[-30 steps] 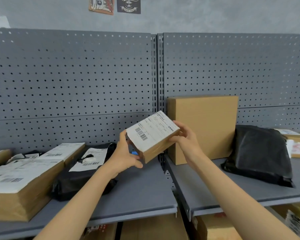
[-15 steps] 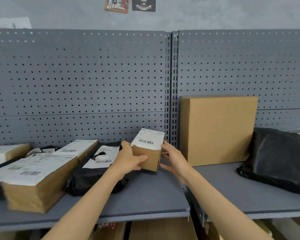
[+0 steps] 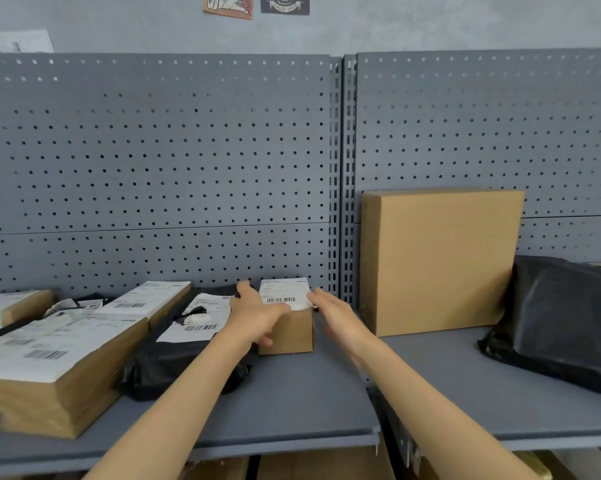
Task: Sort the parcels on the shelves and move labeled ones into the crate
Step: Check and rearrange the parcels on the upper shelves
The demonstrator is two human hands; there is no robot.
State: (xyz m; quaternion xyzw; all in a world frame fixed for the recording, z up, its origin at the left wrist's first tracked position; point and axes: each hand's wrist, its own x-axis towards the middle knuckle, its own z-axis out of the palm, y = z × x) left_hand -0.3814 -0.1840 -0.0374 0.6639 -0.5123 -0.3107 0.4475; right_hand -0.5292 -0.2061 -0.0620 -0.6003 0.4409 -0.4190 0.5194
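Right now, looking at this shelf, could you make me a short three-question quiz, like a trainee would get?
1. True or false: the small box between the hands rests on the shelf with its barcode label facing up.
2. Which parcel shows no label on its visible face? A) large upright box B) black mailer bag left of the small box
3. Fill in: the left hand touches the small box on its ___ side.

Key: 1 true; 2 A; 3 left. The right hand is open beside the box.
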